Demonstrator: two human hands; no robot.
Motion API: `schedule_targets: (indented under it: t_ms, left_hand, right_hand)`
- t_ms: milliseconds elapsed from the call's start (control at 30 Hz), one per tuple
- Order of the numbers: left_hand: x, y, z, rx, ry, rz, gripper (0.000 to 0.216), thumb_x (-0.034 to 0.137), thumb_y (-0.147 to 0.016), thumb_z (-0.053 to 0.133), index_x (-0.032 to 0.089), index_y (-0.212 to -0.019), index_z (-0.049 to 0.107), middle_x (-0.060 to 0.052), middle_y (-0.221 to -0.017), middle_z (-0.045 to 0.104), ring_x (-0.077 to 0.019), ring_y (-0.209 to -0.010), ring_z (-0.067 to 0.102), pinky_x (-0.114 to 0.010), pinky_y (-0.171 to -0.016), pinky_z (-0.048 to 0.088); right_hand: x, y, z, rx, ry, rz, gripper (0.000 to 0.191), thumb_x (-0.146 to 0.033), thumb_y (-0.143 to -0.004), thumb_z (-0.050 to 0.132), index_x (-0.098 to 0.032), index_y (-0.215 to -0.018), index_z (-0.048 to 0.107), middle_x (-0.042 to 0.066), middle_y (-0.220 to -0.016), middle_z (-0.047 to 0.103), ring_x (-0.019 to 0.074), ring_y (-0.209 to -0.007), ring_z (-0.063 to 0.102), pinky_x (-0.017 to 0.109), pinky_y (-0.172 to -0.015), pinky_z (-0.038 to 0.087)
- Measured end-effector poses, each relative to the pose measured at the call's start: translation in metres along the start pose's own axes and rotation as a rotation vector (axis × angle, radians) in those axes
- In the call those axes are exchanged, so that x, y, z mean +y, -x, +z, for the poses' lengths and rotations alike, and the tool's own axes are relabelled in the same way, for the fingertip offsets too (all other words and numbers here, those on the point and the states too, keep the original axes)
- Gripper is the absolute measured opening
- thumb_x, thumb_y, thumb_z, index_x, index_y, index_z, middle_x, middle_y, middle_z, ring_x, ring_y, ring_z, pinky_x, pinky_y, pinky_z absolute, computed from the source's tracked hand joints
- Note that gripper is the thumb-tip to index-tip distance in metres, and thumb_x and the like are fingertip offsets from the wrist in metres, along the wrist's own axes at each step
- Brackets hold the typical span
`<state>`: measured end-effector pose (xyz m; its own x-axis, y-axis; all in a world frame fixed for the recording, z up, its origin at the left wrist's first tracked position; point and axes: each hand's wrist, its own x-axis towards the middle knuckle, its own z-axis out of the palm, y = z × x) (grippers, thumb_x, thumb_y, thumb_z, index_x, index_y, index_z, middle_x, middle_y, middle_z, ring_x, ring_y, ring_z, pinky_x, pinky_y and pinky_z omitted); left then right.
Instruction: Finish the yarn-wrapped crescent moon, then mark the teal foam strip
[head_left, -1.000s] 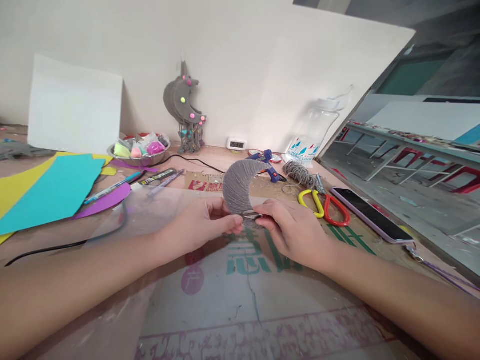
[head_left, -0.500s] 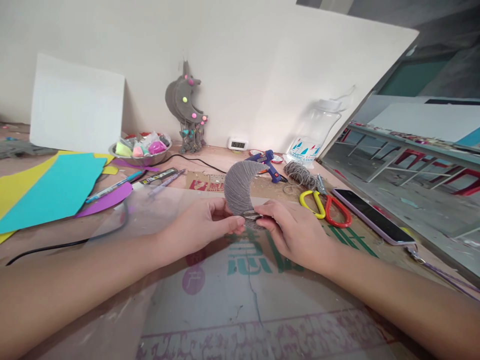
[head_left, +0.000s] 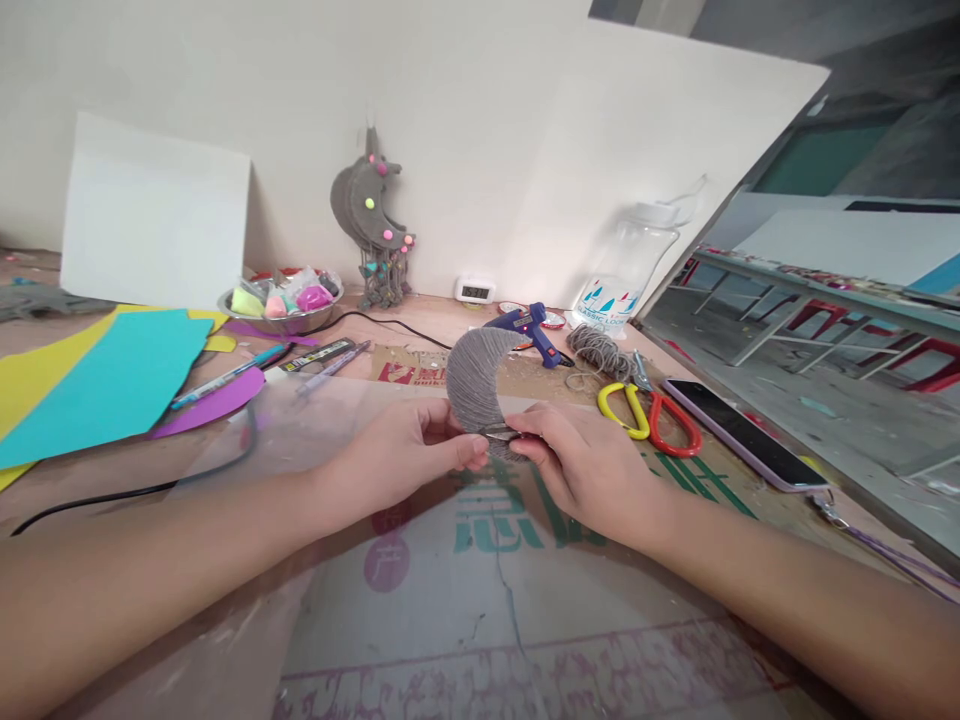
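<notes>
Between my hands, a crescent moon (head_left: 476,380) wrapped in grey yarn stands above the covered tabletop. My left hand (head_left: 427,440) is closed on its lower left side, with the thumb across the front. My right hand (head_left: 574,455) pinches grey yarn at the moon's lower right end, thumb and index finger pressed together. The moon's lower tip is partly hidden by my fingers. Just behind the moon lies a blue glue gun (head_left: 536,330). A coil of grey yarn (head_left: 602,352) rests to the right of it.
Scissors with yellow and red handles (head_left: 652,415) and a phone (head_left: 742,432) lie at the right. A clear bottle (head_left: 626,265) stands behind. At the left are coloured sheets (head_left: 112,375), pens (head_left: 229,375) and a metal bowl (head_left: 281,322). A decorated moon hanging (head_left: 371,215) leans at the wall.
Hardly anything differs. The view has shifted very slightly, and the moon and both hands keep nearly the same position and grip.
</notes>
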<state>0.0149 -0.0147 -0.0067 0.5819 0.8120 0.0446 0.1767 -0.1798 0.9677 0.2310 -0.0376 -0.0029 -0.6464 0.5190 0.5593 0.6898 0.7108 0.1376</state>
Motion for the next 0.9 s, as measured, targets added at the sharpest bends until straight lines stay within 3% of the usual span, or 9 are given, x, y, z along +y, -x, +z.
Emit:
schedule_targets:
  t_ms: [667,900]
  left_hand:
    - [0.0024,-0.0018,0.0004,0.0,0.002,-0.008,0.016,0.031,-0.082,0.057,0.016,-0.078,0.061,0.0,-0.073,0.064,-0.0127,-0.07,0.057,-0.025,-0.067,0.046]
    - [-0.0018,-0.0017,-0.0004,-0.018,0.002,-0.017,0.019,0.035,-0.081,0.059,0.017,-0.086,0.064,-0.001,-0.082,0.068,-0.015,-0.076,0.06,-0.026,-0.069,0.046]
  right_hand:
    - [0.0016,0.0012,0.003,0.038,-0.016,0.006,0.011,-0.021,-0.093,0.045,-0.015,-0.098,0.052,0.005,-0.081,0.065,0.0159,-0.07,0.059,0.027,-0.06,0.043]
    - [-0.0005,-0.0009,0.0025,0.024,0.008,-0.011,0.014,-0.022,-0.093,0.044,-0.013,-0.098,0.053,0.006,-0.079,0.064,0.0169,-0.069,0.058,0.028,-0.059,0.042]
